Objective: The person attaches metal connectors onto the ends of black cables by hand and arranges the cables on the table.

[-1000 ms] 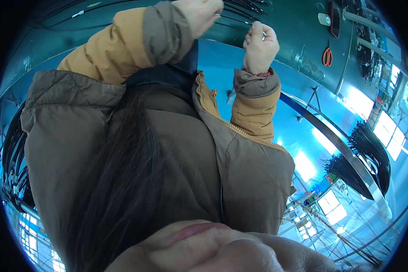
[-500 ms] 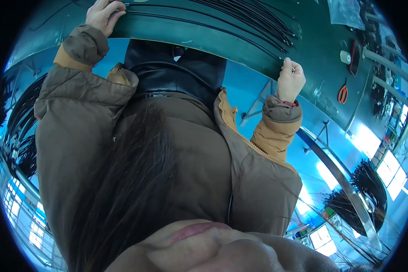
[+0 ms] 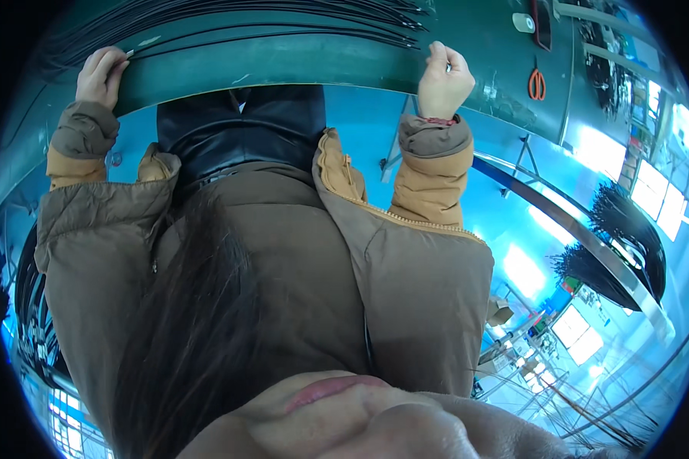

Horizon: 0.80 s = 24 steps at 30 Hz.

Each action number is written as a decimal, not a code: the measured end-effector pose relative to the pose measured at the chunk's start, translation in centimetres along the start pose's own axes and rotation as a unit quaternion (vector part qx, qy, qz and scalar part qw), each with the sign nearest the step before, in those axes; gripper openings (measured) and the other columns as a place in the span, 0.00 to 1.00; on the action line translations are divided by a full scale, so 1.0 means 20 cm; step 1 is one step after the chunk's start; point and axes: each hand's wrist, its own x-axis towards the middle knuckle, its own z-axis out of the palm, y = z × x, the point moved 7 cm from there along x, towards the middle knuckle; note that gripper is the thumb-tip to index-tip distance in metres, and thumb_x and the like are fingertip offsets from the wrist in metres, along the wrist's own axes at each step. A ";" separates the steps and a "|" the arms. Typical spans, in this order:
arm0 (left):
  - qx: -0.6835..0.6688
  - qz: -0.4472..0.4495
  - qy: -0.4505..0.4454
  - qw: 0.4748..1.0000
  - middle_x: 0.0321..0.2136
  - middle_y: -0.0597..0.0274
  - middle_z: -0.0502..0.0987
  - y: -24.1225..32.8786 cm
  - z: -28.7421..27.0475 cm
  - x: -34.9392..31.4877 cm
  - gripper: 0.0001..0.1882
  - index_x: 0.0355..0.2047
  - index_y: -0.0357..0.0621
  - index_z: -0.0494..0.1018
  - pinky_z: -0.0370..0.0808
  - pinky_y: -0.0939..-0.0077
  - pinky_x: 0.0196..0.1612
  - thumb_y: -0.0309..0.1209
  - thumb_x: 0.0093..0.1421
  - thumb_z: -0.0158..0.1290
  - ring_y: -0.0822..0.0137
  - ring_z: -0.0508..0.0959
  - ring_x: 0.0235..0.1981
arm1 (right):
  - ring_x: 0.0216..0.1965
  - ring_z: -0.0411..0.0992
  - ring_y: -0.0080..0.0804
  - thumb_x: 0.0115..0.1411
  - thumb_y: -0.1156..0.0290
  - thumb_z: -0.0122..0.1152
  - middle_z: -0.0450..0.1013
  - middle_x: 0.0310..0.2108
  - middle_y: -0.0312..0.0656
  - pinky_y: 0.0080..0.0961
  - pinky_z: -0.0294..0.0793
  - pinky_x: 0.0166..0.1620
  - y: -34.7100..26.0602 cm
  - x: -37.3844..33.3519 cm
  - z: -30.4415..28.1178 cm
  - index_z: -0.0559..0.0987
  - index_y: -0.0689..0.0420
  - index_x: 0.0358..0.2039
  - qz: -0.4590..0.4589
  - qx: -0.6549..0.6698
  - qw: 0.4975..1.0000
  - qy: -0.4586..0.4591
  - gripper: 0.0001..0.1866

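At the left of the green table, my left hand [image 3: 102, 75] is closed, with thumb and forefinger pinching the pale end of a thin black cable [image 3: 283, 35]. That cable runs right across the table near its front edge. My right hand [image 3: 445, 78] is curled with its fingertips together, just beyond the cable's right end. A small shiny spot shows among its fingers, and I cannot make out what it is. Behind the cable, a bundle of several black cables [image 3: 268, 11] lies along the table, partly cut off by the top of the view.
The green table [image 3: 222, 65] has orange-handled scissors [image 3: 537, 84], a white roll [image 3: 524, 23] and a dark red-edged object [image 3: 542, 24] on its right. More black cables [image 3: 624, 229] hang on a metal rack at the right, and others [image 3: 38, 306] at the left.
The whole view has shifted over the table. My left hand is farther left in it and lower, and my right hand is higher. A small gap now shows between the right fingertips and the cable ends.
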 end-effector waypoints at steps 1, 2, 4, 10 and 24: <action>0.000 -0.013 -0.004 1.000 0.40 0.54 0.79 0.00 0.01 0.01 0.09 0.41 0.41 0.77 0.77 0.62 0.45 0.21 0.60 0.60 0.49 0.80 0.42 | 0.30 0.79 0.44 0.64 0.64 0.64 0.81 0.28 0.48 0.36 0.77 0.36 -0.09 -0.03 0.00 0.84 0.62 0.32 -0.063 0.033 0.997 0.026 0.13; 0.000 -0.026 -0.009 1.000 0.41 0.54 0.79 0.00 0.02 0.01 0.10 0.42 0.41 0.78 0.77 0.62 0.46 0.21 0.60 0.59 0.50 0.80 0.42 | 0.30 0.79 0.46 0.64 0.65 0.64 0.81 0.29 0.48 0.37 0.77 0.35 -0.20 -0.06 0.06 0.84 0.61 0.32 -0.160 0.002 0.987 -0.001 0.11; -0.010 -0.028 -0.012 0.999 0.41 0.54 0.79 0.04 0.03 0.04 0.10 0.43 0.41 0.78 0.77 0.62 0.47 0.21 0.61 0.59 0.50 0.80 0.43 | 0.29 0.78 0.48 0.64 0.67 0.63 0.80 0.30 0.48 0.40 0.78 0.33 -0.34 -0.14 0.23 0.83 0.58 0.34 -0.346 -0.030 0.936 -0.053 0.08; -0.004 -0.038 -0.012 0.999 0.43 0.53 0.79 0.06 0.02 -0.04 0.10 0.43 0.39 0.80 0.77 0.63 0.49 0.19 0.61 0.57 0.51 0.80 0.45 | 0.30 0.79 0.50 0.63 0.66 0.63 0.77 0.27 0.48 0.44 0.80 0.34 -0.36 -0.27 0.50 0.77 0.56 0.32 -0.322 -0.160 0.918 -0.168 0.08; -0.011 -0.040 -0.018 0.999 0.46 0.52 0.78 0.23 -0.06 0.10 0.14 0.49 0.40 0.78 0.78 0.62 0.48 0.22 0.63 0.57 0.51 0.81 0.44 | 0.35 0.78 0.22 0.66 0.73 0.65 0.81 0.37 0.37 0.21 0.76 0.41 -1.11 -0.55 0.18 0.84 0.59 0.43 -0.169 0.588 0.575 -0.543 0.07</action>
